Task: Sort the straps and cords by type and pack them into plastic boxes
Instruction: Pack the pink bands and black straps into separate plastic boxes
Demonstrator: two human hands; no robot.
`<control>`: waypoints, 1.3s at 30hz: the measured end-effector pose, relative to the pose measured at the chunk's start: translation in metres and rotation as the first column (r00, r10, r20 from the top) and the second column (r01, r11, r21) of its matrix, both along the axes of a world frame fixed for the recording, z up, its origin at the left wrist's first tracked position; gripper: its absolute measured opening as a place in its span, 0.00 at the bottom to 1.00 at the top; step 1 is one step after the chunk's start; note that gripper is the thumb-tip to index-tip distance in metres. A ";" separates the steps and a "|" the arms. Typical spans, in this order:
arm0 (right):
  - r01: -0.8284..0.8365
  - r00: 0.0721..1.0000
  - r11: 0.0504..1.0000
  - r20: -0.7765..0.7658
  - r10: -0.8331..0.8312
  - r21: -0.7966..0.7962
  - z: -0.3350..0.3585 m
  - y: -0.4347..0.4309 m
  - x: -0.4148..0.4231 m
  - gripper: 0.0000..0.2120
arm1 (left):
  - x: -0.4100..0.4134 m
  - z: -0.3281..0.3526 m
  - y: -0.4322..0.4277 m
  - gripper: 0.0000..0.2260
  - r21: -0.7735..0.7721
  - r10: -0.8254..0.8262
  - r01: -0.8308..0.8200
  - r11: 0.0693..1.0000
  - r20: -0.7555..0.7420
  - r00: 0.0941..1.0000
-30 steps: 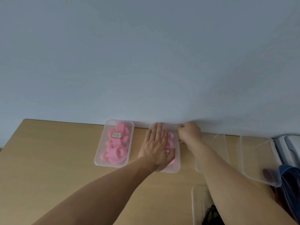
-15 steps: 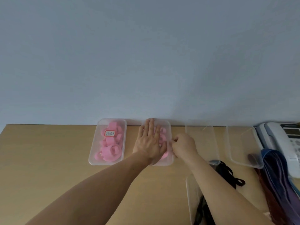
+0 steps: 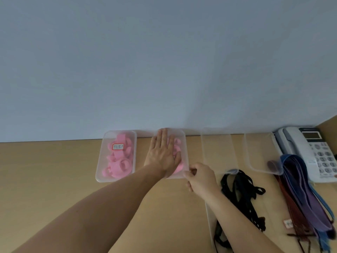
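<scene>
Nearest, at the bottom edge, one clear plastic box (image 3: pixel 211 230) lies on the wooden worktop (image 3: pixel 54 179). One tangle of black cords (image 3: pixel 240 190) lies by it, and some of them seem to be inside it. To the right lies one bundle of flat straps (image 3: pixel 306 194) (purple, blue and dark red), with a small tag (image 3: pixel 288 223) beside it.

Further on is the right hand (image 3: pixel 202 178). Its grip is closed: thumb and curled fingers pinch the near right corner of the second pink box (image 3: pixel 182 141). The left hand (image 3: pixel 162 154) lies flat on top of this same box, grip fully open, fingers straight and together.

Just left stands the labelled box (image 3: pixel 102 172), covered and full of pink looped pieces. At the wall, right of the hands, are an empty clear box (image 3: pixel 218 148) and a second empty box (image 3: pixel 260 152), so five boxes in all. One white telephone (image 3: pixel 306 148) sits in the far right corner.
</scene>
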State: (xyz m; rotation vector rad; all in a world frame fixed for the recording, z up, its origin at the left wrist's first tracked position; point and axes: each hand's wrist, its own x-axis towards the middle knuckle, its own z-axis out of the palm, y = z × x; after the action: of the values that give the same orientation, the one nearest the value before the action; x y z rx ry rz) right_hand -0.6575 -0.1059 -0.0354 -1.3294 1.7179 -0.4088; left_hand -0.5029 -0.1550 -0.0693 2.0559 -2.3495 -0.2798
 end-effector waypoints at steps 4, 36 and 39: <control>0.039 0.996 0.999 0.080 -0.037 -0.027 -0.003 0.000 -0.004 0.04 | 0.000 0.000 0.000 0.36 -0.002 -0.002 0.002 1.000 -0.013 1.000; -0.543 0.817 0.829 -0.316 0.483 -0.136 0.023 -0.033 -0.003 0.18 | 0.024 0.034 0.005 0.27 0.097 0.005 -0.008 0.995 0.022 1.000; -0.429 0.878 0.865 -0.347 0.331 -0.261 0.038 -0.021 -0.023 0.15 | 0.019 0.049 0.026 0.25 -0.049 0.011 -0.014 0.999 -0.058 0.998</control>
State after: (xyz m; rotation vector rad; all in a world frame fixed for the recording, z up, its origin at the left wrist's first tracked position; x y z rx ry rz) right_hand -0.6800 -0.1267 0.0022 -2.0231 1.6014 -0.2850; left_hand -0.4841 -0.1293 -0.0204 2.0118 -2.2860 -0.2738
